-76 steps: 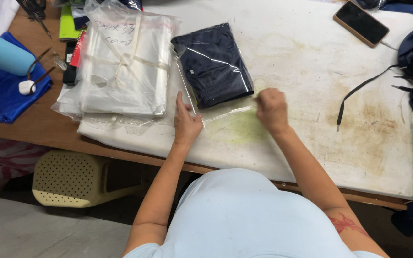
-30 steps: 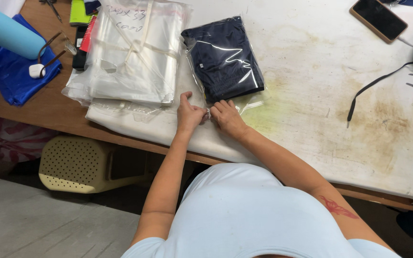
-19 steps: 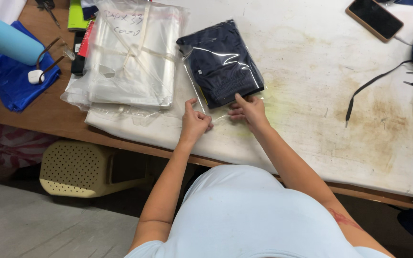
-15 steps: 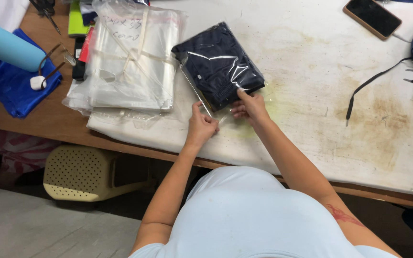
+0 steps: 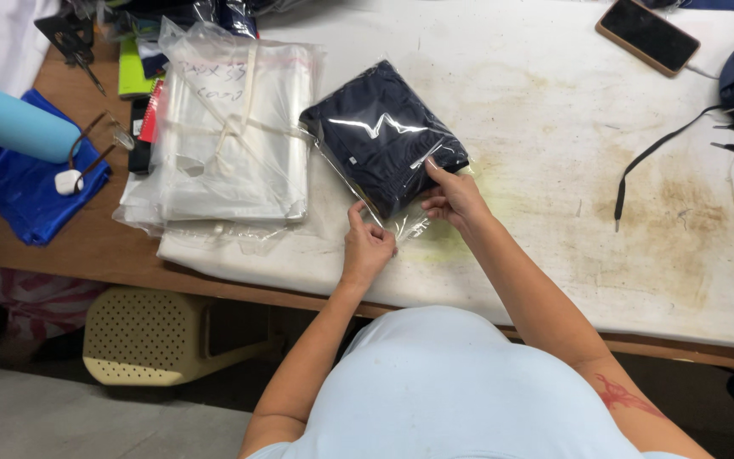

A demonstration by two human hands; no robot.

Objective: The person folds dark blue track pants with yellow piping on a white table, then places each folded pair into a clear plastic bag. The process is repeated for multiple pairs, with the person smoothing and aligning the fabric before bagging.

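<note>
A folded dark navy garment in a clear plastic bag (image 5: 380, 136) lies tilted on the stained white table top (image 5: 554, 170). My right hand (image 5: 452, 194) grips the bag's near right corner, thumb on top of the garment. My left hand (image 5: 367, 246) pinches the bag's loose open end just in front of the garment. Both hands are at the near edge of the packet.
A tied stack of clear plastic bags (image 5: 231, 136) lies left of the packet. A light blue bottle (image 5: 10, 127) rests on blue cloth (image 5: 27, 191) at far left. A phone (image 5: 647, 34) and black cord (image 5: 656, 153) are at right. A beige plastic stool (image 5: 146, 340) stands under the table.
Both hands have moved from pressing the bag's flap flat on the table to gripping the packet's near edge. The packet has turned and shifted slightly right.
</note>
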